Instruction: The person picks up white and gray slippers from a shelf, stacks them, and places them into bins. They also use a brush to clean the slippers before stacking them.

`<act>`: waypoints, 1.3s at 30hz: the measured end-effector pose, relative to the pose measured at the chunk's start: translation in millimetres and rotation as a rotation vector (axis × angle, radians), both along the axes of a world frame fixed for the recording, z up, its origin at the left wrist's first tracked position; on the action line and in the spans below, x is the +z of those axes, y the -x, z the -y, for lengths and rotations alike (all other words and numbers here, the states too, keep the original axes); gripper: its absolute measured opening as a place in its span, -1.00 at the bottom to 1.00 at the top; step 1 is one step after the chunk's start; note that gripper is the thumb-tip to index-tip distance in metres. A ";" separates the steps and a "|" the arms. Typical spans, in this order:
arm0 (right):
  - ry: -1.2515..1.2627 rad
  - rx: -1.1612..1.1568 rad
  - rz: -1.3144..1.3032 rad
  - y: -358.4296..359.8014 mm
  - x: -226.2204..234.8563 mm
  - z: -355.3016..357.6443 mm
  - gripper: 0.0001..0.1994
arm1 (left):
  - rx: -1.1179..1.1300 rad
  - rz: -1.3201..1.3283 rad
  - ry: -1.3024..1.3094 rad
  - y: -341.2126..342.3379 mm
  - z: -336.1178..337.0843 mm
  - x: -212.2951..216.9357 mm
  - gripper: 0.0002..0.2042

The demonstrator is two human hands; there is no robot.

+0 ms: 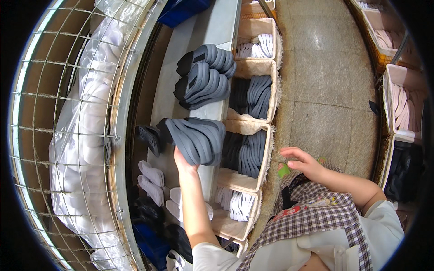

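My left hand (182,159) reaches over the long metal shelf (168,97) and grips one side of a stack of grey shoe soles (198,141). The soles fan out to the right, with a dark end at the left; some fingers are hidden beneath them. Two more bundles of grey soles, a nearer one (205,86) and a farther one (212,56), lie on the shelf beyond. To the right, my right hand (305,163) hangs above the floor with its fingers apart and nothing in it.
Cloth-lined crates stand along the shelf, holding grey soles (253,153) and white soles (242,205). More crates with pinkish soles (402,106) line the aisle's right side. A wire mesh rack (116,135) with plastic-wrapped goods is at the left. Pale shoe-shaped pieces (151,183) lie beside the shelf.
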State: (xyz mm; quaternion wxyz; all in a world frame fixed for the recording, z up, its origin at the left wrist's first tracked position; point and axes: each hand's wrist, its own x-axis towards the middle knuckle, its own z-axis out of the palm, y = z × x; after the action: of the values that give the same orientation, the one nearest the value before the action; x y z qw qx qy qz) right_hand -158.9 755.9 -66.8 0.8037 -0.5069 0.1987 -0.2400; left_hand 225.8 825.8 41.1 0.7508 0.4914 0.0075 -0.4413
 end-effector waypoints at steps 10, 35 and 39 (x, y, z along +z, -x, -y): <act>-0.156 -0.057 -0.157 9.7 -25.1 -21.6 -0.71 | -0.005 -0.003 -0.454 -57.9 46.3 -36.2 -0.50; -0.390 -0.280 -0.353 -110.8 -73.5 -89.8 -0.79 | 0.497 -0.056 -0.342 -385.2 -127.2 -128.1 -0.47; -0.415 -0.290 -0.381 -117.7 -75.7 -109.2 -0.79 | 0.405 -0.026 -0.265 -391.1 -110.5 -133.6 -0.60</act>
State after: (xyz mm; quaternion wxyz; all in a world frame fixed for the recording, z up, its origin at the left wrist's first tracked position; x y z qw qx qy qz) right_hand -41.3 865.1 -142.5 0.7957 -0.3343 0.4607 -0.2073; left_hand 616.9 936.3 -92.5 0.7528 0.5685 0.1732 -0.2832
